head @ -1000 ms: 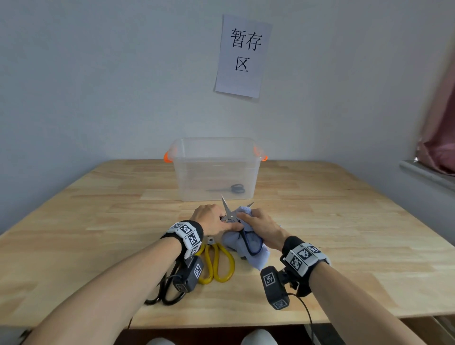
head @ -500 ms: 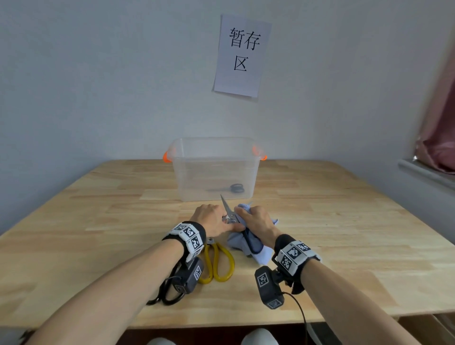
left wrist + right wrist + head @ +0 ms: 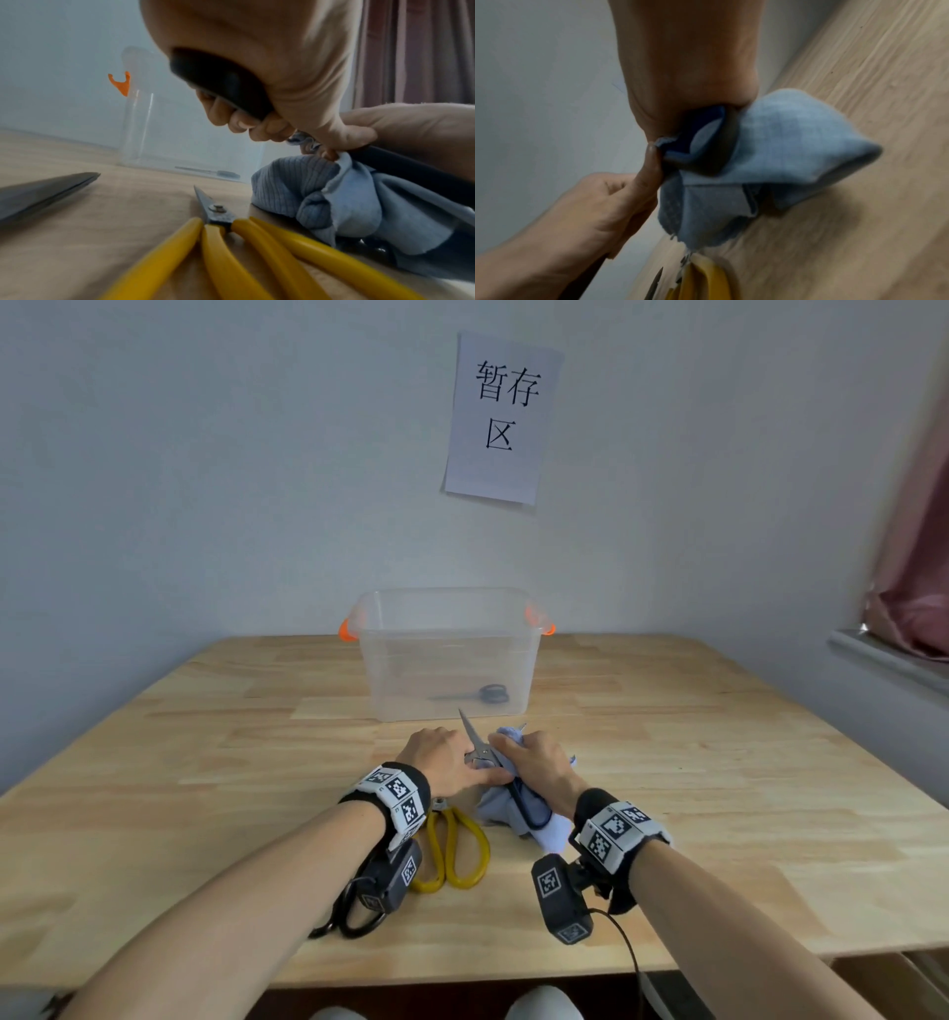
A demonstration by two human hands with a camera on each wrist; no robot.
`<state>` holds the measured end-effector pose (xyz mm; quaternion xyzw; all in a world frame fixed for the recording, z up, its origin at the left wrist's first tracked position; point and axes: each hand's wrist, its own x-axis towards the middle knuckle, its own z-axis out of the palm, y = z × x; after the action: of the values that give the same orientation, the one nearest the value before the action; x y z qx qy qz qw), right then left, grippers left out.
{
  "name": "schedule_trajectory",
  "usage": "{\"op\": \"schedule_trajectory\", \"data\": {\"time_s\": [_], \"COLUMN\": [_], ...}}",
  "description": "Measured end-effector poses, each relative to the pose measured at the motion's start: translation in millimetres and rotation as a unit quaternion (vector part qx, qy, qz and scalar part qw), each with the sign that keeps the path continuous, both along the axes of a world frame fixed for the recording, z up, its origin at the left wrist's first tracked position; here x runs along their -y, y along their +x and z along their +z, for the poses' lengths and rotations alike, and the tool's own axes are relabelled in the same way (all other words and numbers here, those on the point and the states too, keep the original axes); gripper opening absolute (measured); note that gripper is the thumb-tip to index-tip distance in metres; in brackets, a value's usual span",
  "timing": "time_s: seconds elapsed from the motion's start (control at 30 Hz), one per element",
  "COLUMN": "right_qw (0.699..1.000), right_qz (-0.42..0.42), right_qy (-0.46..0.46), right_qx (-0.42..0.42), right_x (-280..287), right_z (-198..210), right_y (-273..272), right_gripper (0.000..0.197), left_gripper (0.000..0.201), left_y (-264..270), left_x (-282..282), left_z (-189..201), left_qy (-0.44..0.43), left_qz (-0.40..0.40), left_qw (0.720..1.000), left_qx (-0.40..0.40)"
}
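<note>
Left grip [image 3: 441,760] curls tight round one handle of the scissors [image 3: 475,743], holding them open above the worktop's [image 3: 719,788] middle. That lets the right grip [image 3: 539,762], closed round the cloth [image 3: 552,829], wipe a blade.

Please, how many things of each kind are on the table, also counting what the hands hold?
Scissors: 4 (held scissors, yellow scissors, black scissors, scissors in the box)
Cloth: 1, the cloth
Box: 1, the box
Total: 6
</note>
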<state>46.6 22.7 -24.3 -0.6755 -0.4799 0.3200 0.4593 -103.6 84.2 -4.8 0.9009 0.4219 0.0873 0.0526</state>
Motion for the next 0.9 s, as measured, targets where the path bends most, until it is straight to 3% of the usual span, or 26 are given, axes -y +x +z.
{"op": "schedule_trajectory", "data": {"time_s": [0.13, 0.33, 0.43, 0.53, 0.7, 0.8, 0.9], "right_qw": [1.0, 0.992, 0.987, 0.972, 0.946, 0.95, 0.974], "right_qz": [0.013, 0.069, 0.072, 0.103, 0.17, 0.16, 0.101], "right_qy": [0.003, -0.01, -0.016, -0.023, -0.02, -0.018, 0.002], "right_qx": [0.02, -0.103, -0.139, -0.208, -0.276, -0.269, -0.202], "right_x": [1.0, 6.6, 5.6, 7.0, 13.0, 13.0, 11.1], "right_z": [0.2, -2.9, -5.0, -6.2, -5.3, -7.8, -8.3], "right_y": [-0.1, 5.5, 5.4, 6.8, 9.5, 8.8, 3.8], "right_gripper": [0.042, 0.026, 0.031, 0.037, 0.024, 0.021, 0.023], "left_gripper": [0.066, 0.067, 0.068, 0.069, 0.07, 0.071, 0.07], "left_y": [-0.6, -5.4, -5.2, -5.3, -4.7, -5.1, -5.2], "left_x": [-1.5, -1.1, -0.2, -2.4, -3.5, -4.2, -4.0], "left_z": [-2.7, 2.2, 3.1, 1.5, -1.3, -1.0, -1.4], "left_qy": [-0.014, -0.052, -0.048, -0.041, -0.043, -0.04, -0.029], "left_qz": [0.017, 0.025, 0.019, 0.012, 0.003, 0.002, 0.002], "left_qw": [1.0, 0.998, 0.999, 0.999, 0.999, 0.999, 1.0], "left_qx": [0.001, -0.001, 0.003, -0.002, -0.006, -0.01, -0.008]}}
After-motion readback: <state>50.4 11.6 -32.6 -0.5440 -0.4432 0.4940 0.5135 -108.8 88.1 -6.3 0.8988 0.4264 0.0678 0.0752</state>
